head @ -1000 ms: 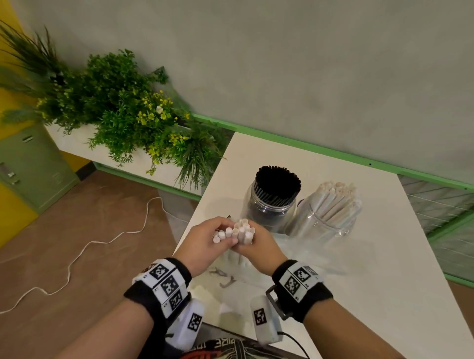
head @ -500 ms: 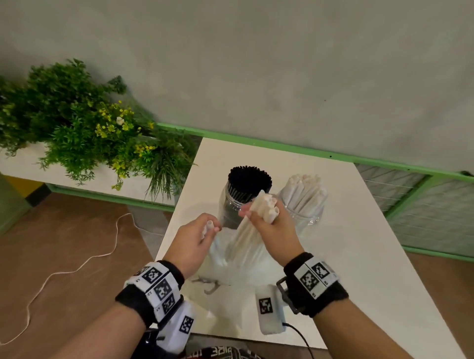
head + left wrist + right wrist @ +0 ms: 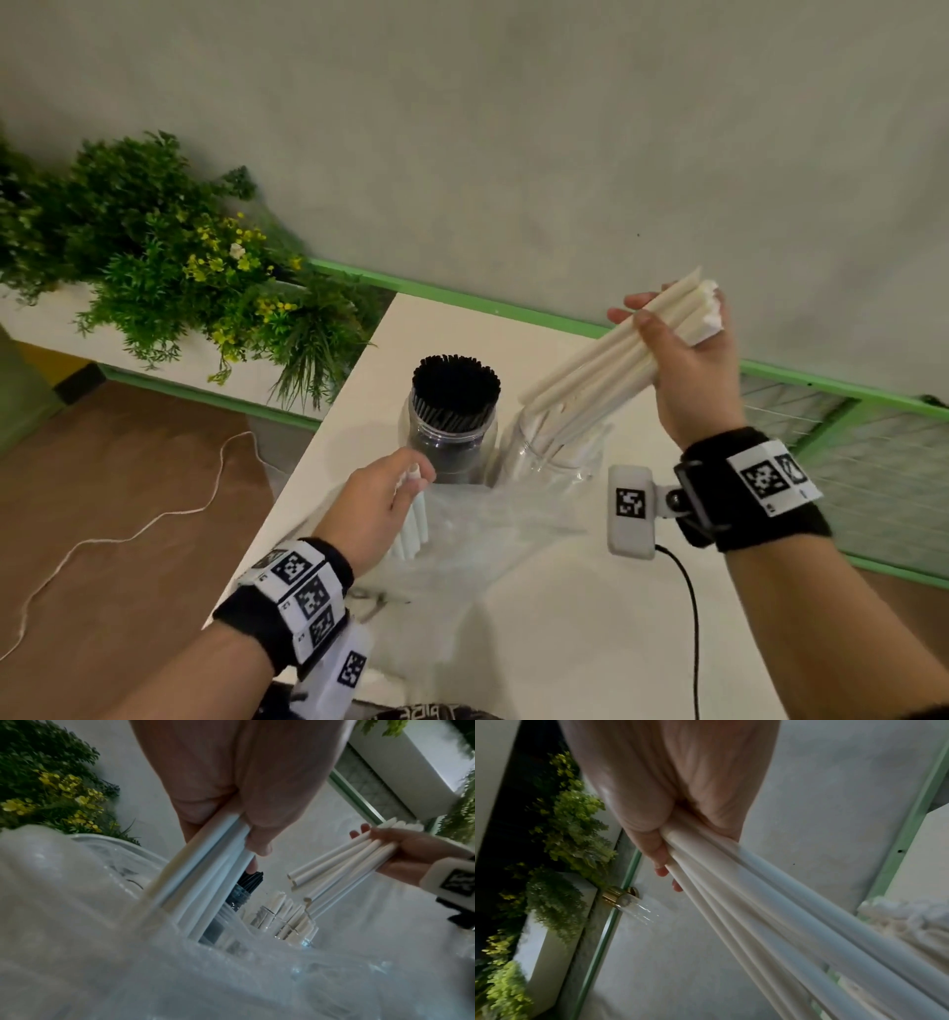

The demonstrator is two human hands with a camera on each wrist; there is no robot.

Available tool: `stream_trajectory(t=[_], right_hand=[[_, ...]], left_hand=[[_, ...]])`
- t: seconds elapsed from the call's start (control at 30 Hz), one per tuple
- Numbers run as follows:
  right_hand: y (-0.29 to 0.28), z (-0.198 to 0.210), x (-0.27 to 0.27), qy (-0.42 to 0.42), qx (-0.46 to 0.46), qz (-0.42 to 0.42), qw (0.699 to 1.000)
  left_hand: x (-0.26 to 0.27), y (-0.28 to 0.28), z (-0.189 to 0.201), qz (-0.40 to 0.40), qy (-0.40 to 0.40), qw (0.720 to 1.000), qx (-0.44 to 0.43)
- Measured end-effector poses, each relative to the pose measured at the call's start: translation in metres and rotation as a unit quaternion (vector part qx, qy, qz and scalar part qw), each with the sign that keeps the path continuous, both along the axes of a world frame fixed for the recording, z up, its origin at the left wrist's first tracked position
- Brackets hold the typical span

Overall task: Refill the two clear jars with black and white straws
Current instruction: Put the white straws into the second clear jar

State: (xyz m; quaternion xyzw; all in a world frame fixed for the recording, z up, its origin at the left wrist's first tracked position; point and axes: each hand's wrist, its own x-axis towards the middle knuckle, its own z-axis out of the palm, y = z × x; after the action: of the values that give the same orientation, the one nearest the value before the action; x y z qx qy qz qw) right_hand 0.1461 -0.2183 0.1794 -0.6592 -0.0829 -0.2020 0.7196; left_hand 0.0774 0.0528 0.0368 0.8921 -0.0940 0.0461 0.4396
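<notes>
Two clear jars stand side by side on the white table point(image 3: 590, 616). The left jar point(image 3: 452, 447) is packed with black straws point(image 3: 456, 383). The right jar point(image 3: 552, 452) holds white straws point(image 3: 282, 914). My right hand point(image 3: 688, 360) is raised above and right of that jar and grips a bundle of white straws point(image 3: 606, 367), slanted with its lower ends over the jar's mouth. My left hand point(image 3: 385, 493) is low, in front of the black-straw jar, and grips a few white straws point(image 3: 413, 529) that stand in a clear plastic bag point(image 3: 488, 545).
Crumpled clear plastic point(image 3: 102, 943) spreads over the near table. A small metal object point(image 3: 375, 601) lies by the table's left edge. A planter of green plants with yellow flowers point(image 3: 169, 267) runs along the left. A white cord point(image 3: 128, 534) trails on the brown floor. A grey wall is behind.
My right hand has lifted most of the white straws up and to the right, away from the left hand. The left hand has stayed low with a few straws.
</notes>
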Motion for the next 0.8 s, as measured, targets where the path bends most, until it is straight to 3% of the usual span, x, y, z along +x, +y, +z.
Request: stream_trajectory(t=[0.5,0.7,0.8], right_hand=[[-0.007,-0.056,0.038,0.055,-0.025,-0.036,0.998],[-0.011,-0.095,0.039,0.113,-0.048,0.037,0.992],[-0.021,-0.103,0.039,0.102,-0.092,0.061,0.989]], left_hand=[[-0.007,-0.009,-0.003,0.069,0.001,0.997,0.045],[-0.011,-0.015,-0.002,0.087,-0.002,0.995,0.044],[-0.011,-0.016,-0.001,0.097,-0.007,0.994,0.048]])
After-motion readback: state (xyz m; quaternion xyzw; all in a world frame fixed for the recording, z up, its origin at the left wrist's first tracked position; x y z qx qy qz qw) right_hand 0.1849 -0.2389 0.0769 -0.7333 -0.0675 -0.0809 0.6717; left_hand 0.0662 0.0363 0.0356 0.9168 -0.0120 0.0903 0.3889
